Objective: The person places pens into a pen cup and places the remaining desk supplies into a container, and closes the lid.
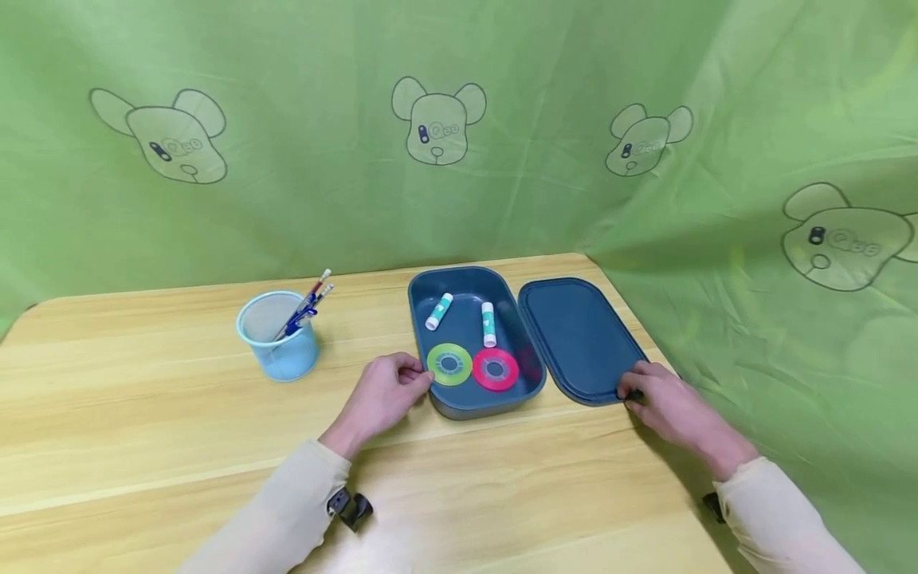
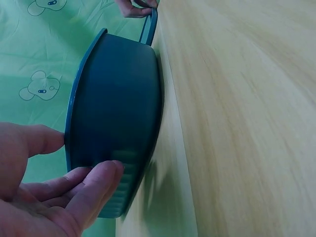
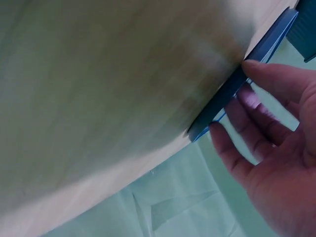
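Note:
A dark blue plastic box (image 1: 469,412) sits without its lid on the table. Two teal-and-white glue sticks, the left one (image 1: 439,312) tilted and the right one (image 1: 489,324) nearly straight, lie inside it. Nearer its front are a green tape roll (image 1: 449,364) and a pink tape roll (image 1: 496,370). My left hand (image 1: 383,392) holds the box's left side, thumb at the rim and fingers against the outer wall (image 2: 116,89). To the right, the matching lid (image 1: 581,335) lies flat beside the box. My right hand (image 1: 667,402) pinches its front right corner (image 3: 227,91).
A light blue mesh pen cup (image 1: 288,359) stands left of the box, with several pens and pencils (image 1: 304,307) leaning in it. The wooden table (image 1: 143,414) ends at a green curtain (image 1: 323,159) behind and on the right, close to the lid.

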Demonstrator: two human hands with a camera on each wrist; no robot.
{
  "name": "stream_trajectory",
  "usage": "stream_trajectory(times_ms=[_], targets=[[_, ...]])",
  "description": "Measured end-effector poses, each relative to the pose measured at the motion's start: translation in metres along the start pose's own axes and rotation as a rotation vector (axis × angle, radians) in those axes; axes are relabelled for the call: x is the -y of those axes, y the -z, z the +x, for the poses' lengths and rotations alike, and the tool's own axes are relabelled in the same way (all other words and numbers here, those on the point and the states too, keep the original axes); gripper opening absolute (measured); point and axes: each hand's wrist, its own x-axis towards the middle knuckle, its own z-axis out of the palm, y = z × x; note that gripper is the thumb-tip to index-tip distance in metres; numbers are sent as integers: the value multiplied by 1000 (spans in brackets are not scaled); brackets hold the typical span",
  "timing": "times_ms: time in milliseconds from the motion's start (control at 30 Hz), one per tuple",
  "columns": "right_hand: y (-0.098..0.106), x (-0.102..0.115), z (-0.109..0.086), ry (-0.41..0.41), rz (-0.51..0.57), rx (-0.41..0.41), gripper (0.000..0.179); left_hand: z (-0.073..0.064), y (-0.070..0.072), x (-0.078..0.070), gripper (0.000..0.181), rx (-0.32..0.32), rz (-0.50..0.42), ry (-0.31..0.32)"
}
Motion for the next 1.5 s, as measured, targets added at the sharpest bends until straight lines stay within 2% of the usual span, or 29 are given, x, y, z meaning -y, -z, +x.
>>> stream_trajectory(times_ms=[267,400,667,933,1333,1500], targets=[[-6,-14,0,270,-59,-87,33,-1,-2,-1,21,-1,6,7],[-7,-18,-2,319,-81,-87,29,-1,-2,-1,21,10,0,-6],[-8,-17,-2,298,-119,-126,31,-1,1,-3,22,8,-22,11],[-7,-15,5,202,-38,-138,33,-2,5,-5,23,-10,-7,18],[-5,-18,-1,214,-34,-173,34,-2,0,-2,23,1,0,12],[-4,-16,-3,161,-15,-199,35,-2,-2,-1,21,-14,11,2]])
